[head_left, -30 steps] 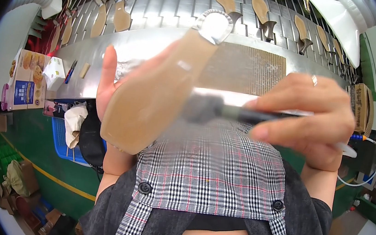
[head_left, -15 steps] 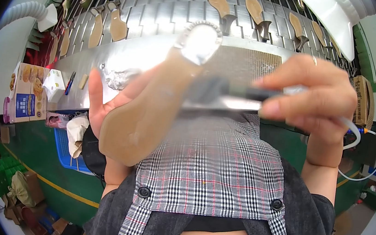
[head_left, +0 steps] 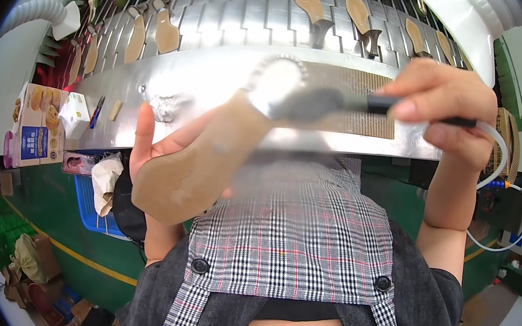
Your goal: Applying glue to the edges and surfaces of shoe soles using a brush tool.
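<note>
A wide conveyor of silvery metal slats [head_left: 239,15] is seen beyond a shiny metal counter [head_left: 206,79], with tan shoe soles [head_left: 167,31] laid along it, some of them fitted with dark heels. A black-and-white checked garment with thin red lines [head_left: 290,243] is worn by the person at the near side. A blue plastic basket [head_left: 86,198] is set low at the left, below a printed cardboard carton [head_left: 37,118]. On the counter, a brown ribbed mat [head_left: 360,81] is partly covered by what is held above it. A tan shoe sole with a pale, round heel end [head_left: 185,177] is held slantwise over the counter's near edge, its broad end toward the body; it is gripped from behind by the left hand [head_left: 165,144], whose thumb is raised clear of it. A black-handled brush with a blurred dark grey head [head_left: 313,103] is pinched in the closed grip of the right hand [head_left: 447,107], its head beside the heel end; whether they touch cannot be told. From its handle a thin white tube [head_left: 500,155] is led away.
</note>
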`<state>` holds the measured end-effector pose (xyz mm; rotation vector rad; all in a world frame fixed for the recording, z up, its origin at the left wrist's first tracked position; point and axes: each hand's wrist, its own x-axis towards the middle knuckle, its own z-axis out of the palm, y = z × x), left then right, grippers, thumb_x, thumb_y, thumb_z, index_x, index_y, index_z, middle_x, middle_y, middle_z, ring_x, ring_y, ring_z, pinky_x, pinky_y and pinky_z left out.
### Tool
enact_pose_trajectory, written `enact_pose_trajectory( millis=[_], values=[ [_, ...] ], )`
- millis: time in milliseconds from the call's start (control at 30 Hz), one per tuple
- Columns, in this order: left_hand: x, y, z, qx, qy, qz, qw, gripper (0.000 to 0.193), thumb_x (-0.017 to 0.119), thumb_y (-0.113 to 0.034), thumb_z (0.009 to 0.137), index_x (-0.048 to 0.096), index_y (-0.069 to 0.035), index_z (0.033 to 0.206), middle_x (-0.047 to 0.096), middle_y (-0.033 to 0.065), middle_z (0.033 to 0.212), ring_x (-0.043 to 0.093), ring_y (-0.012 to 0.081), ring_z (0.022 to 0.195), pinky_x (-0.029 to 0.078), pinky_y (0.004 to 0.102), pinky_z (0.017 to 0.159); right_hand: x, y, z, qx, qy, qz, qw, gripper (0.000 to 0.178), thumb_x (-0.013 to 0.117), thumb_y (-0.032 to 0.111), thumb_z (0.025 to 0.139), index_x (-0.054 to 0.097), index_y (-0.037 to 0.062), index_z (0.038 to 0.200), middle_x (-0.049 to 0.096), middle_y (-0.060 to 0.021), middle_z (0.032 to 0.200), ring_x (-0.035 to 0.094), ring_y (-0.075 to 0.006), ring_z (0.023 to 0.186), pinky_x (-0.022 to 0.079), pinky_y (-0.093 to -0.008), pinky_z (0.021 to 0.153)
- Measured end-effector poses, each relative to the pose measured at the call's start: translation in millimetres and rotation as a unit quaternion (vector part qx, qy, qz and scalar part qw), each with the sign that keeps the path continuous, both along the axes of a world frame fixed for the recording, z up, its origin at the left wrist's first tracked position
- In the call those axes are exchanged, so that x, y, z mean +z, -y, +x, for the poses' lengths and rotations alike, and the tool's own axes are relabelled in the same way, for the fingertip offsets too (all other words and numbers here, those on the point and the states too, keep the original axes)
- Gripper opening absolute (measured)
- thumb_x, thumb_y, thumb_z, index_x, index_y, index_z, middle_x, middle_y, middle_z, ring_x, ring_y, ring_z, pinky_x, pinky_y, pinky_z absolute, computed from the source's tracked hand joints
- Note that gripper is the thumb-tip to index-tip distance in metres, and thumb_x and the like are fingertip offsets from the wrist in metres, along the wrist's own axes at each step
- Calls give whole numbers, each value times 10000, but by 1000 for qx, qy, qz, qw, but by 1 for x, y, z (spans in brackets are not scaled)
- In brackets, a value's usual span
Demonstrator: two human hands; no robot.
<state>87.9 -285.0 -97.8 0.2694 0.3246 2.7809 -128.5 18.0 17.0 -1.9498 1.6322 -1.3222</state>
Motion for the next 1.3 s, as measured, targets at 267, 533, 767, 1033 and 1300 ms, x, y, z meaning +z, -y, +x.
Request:
enact_pose_trajectory(
  millis=[267, 533, 767, 1033, 1300],
  values=[
    [-14, -13, -12, 211, -66, -309, 925, 574, 568, -1, 875, 398, 38, 1422, 417, 180, 1475, 449, 281, 1326, 391, 436, 1079, -29, 27, 36, -77, 56, -4, 995, 274, 658, 77, 774, 718, -39, 1015, 723, -164, 927, 705, -244, 820, 537, -310, 733],
    [-39, -58, -43, 418, -150, -649, 618, 587, 668, 57, 841, 355, 25, 1337, 552, 134, 1223, 567, 216, 1085, 454, 338, 942, -36, 50, 84, -130, -71, -67, 987, 316, 693, -20, 708, 696, -40, 1023, 703, -171, 888, 689, -272, 726, 544, -330, 625],
    [-40, -57, -51, 477, -106, -699, 522, 405, 715, 25, 837, 502, 16, 1180, 622, 85, 1032, 605, 149, 939, 506, 289, 824, -43, 49, 86, -74, -26, -79, 994, 349, 707, -13, 678, 706, -31, 1026, 696, -186, 917, 685, -278, 723, 541, -327, 614],
    [-8, -55, -45, 457, -71, -749, 474, 267, 783, 27, 772, 610, 43, 974, 665, 65, 826, 651, 137, 770, 516, 270, 710, -38, 45, 82, -31, -15, -62, 998, 301, 697, 15, 696, 733, -11, 994, 682, -207, 900, 676, -262, 695, 540, -333, 578],
    [-25, -38, -38, 459, -119, -721, 505, 205, 781, 9, 773, 639, 27, 920, 667, 60, 801, 639, 133, 740, 516, 282, 687, -27, 37, 75, -45, -18, -23, 999, 178, 673, 117, 793, 753, 74, 946, 713, -165, 948, 693, -253, 756, 540, -333, 593]
  ],
)
